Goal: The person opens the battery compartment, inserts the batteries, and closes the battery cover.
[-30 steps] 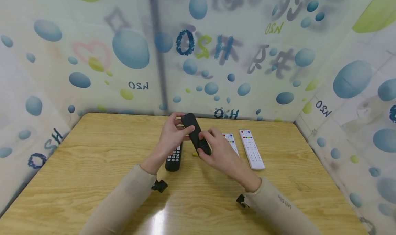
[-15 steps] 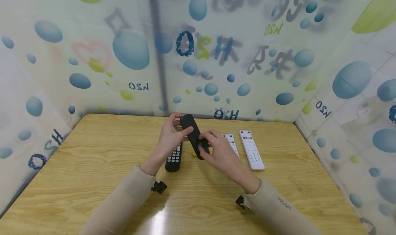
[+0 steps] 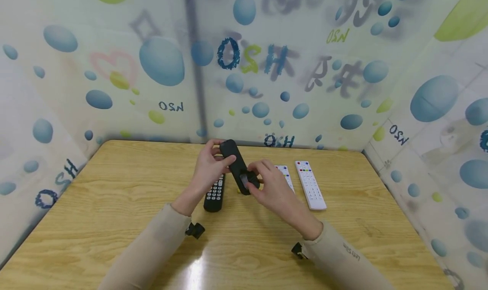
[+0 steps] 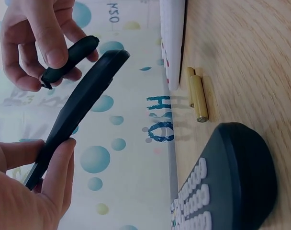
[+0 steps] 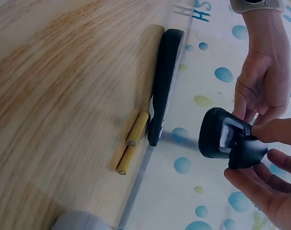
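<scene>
In the head view my left hand (image 3: 207,167) grips the upper end of a black remote control (image 3: 231,154), its plain back toward me. Between thumb and fingers, my right hand (image 3: 272,186) pinches the small black battery cover (image 4: 71,60) near the remote's lower end. A gap shows between cover and remote in the left wrist view. The battery compartment (image 5: 227,134) lies uncovered, pale inside, in the right wrist view; part of it hides behind the cover. Below on the table rest two yellow batteries (image 4: 200,98), side by side.
A second black remote (image 3: 214,196) lies buttons up below my left hand. Two white remotes, one at the right (image 3: 310,186) and one partly behind my right hand (image 3: 285,174), lie on the wooden table (image 3: 133,205). A patterned curtain (image 3: 160,120) stands behind the table.
The battery cover has come off the held remote's lower end in my right fingers, baring the pale compartment. The remote has shifted slightly left in my left hand.
</scene>
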`<action>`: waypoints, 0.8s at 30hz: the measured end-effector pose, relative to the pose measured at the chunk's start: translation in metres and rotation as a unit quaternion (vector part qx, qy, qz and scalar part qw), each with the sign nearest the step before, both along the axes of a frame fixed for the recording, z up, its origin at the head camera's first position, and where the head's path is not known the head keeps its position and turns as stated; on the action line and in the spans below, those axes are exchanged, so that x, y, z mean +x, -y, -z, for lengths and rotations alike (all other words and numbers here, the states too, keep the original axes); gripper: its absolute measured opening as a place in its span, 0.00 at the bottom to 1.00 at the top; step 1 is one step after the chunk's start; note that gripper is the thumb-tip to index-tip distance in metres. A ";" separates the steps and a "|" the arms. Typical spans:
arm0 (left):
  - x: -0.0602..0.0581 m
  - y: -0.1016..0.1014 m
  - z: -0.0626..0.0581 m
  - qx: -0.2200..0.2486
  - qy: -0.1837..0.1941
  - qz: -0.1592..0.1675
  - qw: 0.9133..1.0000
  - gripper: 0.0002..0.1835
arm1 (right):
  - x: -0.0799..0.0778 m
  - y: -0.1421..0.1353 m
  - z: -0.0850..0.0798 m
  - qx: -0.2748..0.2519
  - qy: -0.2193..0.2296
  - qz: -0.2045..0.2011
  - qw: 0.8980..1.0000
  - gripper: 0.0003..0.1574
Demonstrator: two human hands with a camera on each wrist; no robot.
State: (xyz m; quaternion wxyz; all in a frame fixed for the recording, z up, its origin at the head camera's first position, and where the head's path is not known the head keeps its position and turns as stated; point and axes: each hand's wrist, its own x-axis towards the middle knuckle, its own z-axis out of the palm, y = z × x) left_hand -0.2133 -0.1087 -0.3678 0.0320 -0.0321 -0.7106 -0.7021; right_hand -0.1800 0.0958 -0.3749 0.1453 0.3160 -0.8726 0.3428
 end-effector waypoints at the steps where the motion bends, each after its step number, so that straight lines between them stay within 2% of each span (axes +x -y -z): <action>1: 0.000 0.001 0.000 0.000 0.001 0.000 1.000 0.27 | 0.000 -0.001 0.000 0.005 -0.002 0.002 1.000 0.22; 7: -0.001 0.007 0.001 -0.019 0.000 -0.021 1.000 0.27 | 0.001 -0.004 0.001 0.059 0.002 0.017 0.998 0.23; 13: -0.001 0.013 0.001 -0.042 -0.008 -0.032 0.999 0.28 | 0.001 -0.008 0.007 0.101 0.060 0.009 0.993 0.21; 20: 0.001 0.020 -0.004 -0.071 -0.009 -0.041 0.997 0.29 | -0.002 -0.007 0.021 0.161 0.130 -0.023 0.978 0.17; 24: 0.002 0.020 -0.005 -0.077 -0.010 -0.042 0.996 0.29 | -0.002 -0.005 0.028 0.202 0.141 -0.031 0.969 0.16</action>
